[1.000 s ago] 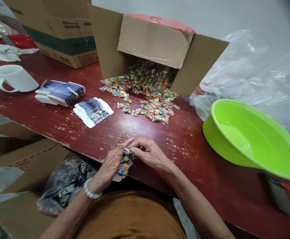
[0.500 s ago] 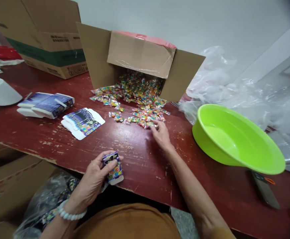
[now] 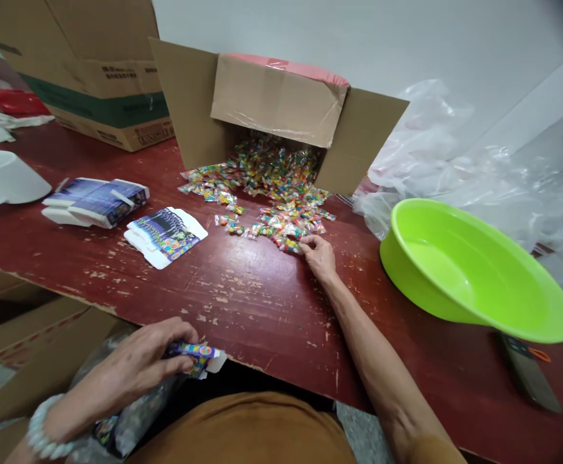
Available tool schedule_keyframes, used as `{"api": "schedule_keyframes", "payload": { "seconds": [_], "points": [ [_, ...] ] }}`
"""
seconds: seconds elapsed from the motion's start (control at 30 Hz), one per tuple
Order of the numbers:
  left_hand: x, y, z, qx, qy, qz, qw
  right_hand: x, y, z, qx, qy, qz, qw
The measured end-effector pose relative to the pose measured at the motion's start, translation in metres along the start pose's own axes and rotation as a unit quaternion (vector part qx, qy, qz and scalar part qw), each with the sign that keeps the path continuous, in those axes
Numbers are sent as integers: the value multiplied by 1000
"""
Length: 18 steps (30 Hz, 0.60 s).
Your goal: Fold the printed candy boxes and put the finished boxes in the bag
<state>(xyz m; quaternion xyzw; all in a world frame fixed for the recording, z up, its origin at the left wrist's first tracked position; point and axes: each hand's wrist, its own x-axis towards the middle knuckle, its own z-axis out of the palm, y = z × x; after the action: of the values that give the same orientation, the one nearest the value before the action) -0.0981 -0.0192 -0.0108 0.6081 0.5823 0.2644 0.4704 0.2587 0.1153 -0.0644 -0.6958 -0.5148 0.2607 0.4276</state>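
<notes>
My left hand (image 3: 136,361), with a bead bracelet on its wrist, is closed around a small printed box (image 3: 202,351) at the table's front edge. The box lies tipped on its side, and a white end flap sticks out to the right. Farther back, my right hand (image 3: 320,258) pinches the end of a small clear packet of colourful candies (image 3: 291,246) at the near edge of a spread of similar packets. These packets spill from a cardboard box (image 3: 276,106) lying on its side with its flaps apart.
Flat printed cartons (image 3: 100,201) and a single flattened one (image 3: 167,235) lie to the left, near a white mug (image 3: 13,180). On the right stand a bright green basin (image 3: 407,283) and clear plastic bags (image 3: 455,174). A phone (image 3: 527,374) rests below the basin.
My left hand has moved left and down, turning the small box from upright onto its side. My right hand has shifted slightly right, its fingers now closed on a candy packet.
</notes>
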Motion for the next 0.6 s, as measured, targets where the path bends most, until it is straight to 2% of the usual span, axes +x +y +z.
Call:
{"api": "schedule_keyframes", "payload": {
  "seconds": [0.1,0.2,0.3,0.37,0.43,0.6],
  "points": [
    [-7,6,6,22,-86,-16,996,-18,-3,-9,81,-5,-8,997],
    [-7,16,24,-109,-115,-40,987,-46,-19,-19,142,-44,-3,989],
    [-1,27,44,-239,-154,-64,957,-76,-43,-27,201,-142,-19,969],
    [2,34,54,-282,-159,-72,944,-93,-57,-31,192,-202,-62,958],
    [4,39,60,-296,-161,-76,938,-105,-67,-33,149,-234,-120,953],
    [-1,43,66,-302,-202,-70,929,-128,-77,-26,52,-241,-275,930]
  ]
}}
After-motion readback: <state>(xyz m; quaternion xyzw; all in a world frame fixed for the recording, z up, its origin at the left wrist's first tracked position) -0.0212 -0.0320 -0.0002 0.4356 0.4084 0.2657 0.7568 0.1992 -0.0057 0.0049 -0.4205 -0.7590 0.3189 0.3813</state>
